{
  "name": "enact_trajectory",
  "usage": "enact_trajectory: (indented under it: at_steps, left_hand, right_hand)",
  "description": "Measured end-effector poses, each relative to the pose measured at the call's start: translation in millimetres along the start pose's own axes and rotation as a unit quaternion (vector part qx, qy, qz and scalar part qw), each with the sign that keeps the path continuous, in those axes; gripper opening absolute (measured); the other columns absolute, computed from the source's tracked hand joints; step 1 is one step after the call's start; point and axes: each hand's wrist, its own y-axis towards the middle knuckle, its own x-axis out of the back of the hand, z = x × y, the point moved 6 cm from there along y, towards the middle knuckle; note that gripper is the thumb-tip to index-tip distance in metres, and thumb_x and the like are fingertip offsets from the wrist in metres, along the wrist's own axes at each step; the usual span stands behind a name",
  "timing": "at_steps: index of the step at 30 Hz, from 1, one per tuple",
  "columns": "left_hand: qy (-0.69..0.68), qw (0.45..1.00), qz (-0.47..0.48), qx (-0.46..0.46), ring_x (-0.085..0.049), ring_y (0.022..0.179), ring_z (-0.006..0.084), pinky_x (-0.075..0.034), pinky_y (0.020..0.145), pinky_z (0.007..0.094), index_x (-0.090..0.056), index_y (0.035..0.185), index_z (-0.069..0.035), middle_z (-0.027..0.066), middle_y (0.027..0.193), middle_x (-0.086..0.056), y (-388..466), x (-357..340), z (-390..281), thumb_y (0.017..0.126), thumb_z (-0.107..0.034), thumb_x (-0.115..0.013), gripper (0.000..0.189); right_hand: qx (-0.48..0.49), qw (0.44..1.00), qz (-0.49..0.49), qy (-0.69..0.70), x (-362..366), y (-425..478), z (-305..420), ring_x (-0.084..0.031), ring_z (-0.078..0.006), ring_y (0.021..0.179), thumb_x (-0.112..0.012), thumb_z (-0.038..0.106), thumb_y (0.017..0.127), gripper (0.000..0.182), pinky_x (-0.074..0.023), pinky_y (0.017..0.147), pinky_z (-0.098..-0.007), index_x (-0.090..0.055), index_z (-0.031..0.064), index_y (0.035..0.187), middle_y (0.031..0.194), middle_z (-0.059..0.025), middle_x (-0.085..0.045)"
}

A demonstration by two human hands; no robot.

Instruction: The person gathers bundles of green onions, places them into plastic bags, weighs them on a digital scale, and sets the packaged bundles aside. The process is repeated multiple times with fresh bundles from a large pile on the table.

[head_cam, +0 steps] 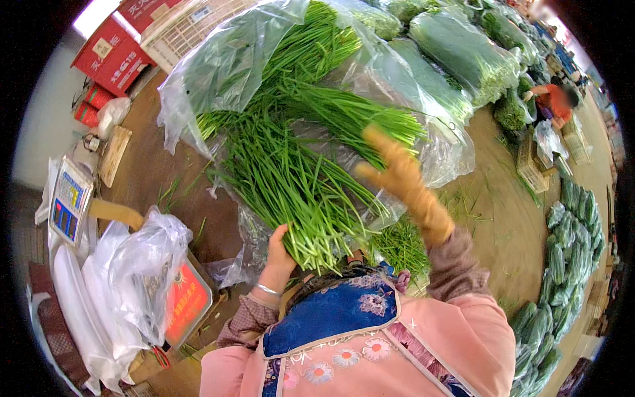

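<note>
A loose bunch of green garlic chives lies in front of me, its pale cut ends towards my body. My bare left hand grips its near left side; a silver bangle rings that wrist. Blurred by motion, my right hand, in a tan glove, has its thumb and fingers apart beside a second bunch of chives. It holds nothing that I can see. More chives lie farther back, partly under a clear plastic sheet. Loose green trimmings lie below my right forearm.
On the left, a digital scale stands beside clear plastic bags. A red cabinet and a pale plastic crate are behind. Bagged greens are piled at back right; bagged vegetables line the right. Another person works far right.
</note>
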Motion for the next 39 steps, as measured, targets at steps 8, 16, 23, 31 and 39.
enact_trajectory:
  at_steps: [8,16,23,31,39]
  left_hand:
    - [-0.048,0.995,-0.019,-0.085,-0.063,0.077,0.0237,-0.053,0.071,0.0354,-0.059,0.097,0.001,0.0115,0.089,-0.064,-14,39,-11,0.086,-0.025,-0.043,0.033]
    - [0.003,0.997,0.042,-0.059,-0.049,0.111,0.0262,-0.040,0.094,0.0413,-0.040,0.124,-0.003,0.0117,0.124,-0.048,-26,17,-11,0.089,-0.026,-0.041,0.042]
    - [0.026,0.993,0.096,-0.062,-0.043,0.119,0.0280,-0.033,0.101,0.0436,-0.032,0.133,-0.007,0.0118,0.131,-0.043,-40,-8,-22,0.094,-0.043,-0.031,0.054]
    - [0.077,0.991,0.091,-0.053,-0.044,0.117,0.0282,-0.033,0.100,0.0441,-0.035,0.131,-0.006,0.0113,0.130,-0.045,-36,-7,-23,0.094,-0.040,-0.036,0.050]
    - [0.319,0.910,-0.144,-0.222,-0.032,0.126,0.0257,-0.025,0.104,0.0355,-0.024,0.136,0.002,0.0160,0.139,-0.030,-59,14,-46,0.089,-0.024,-0.051,0.060]
  right_hand:
    - [-0.236,0.936,0.142,-0.219,-10,48,-104,-0.051,-0.0358,0.109,-0.075,0.040,0.062,0.093,-0.0438,0.088,-0.0433,-0.029,0.0045,0.134,0.118,-0.0196,-0.053]
    - [-0.184,0.959,0.194,-0.090,5,1,29,-0.057,-0.0366,0.097,-0.070,0.042,0.068,0.074,-0.0454,0.082,-0.0410,-0.042,0.0044,0.126,0.104,-0.0231,-0.059]
    - [-0.035,0.996,0.044,0.067,8,47,13,-0.051,-0.0314,0.111,-0.062,0.041,0.077,0.056,-0.0408,0.093,-0.0369,-0.054,0.0007,0.116,0.117,-0.0180,-0.056]
    - [-0.106,0.933,0.188,-0.287,-43,77,-98,-0.048,-0.0310,0.115,-0.068,0.049,0.068,0.077,-0.0361,0.093,-0.0517,-0.044,0.0046,0.126,0.124,-0.0174,-0.051]
    - [-0.191,0.979,0.070,0.023,28,43,-13,-0.061,-0.0270,0.092,-0.067,0.026,0.074,0.049,-0.0480,0.079,-0.0361,-0.053,0.0059,0.116,0.097,-0.0157,-0.064]
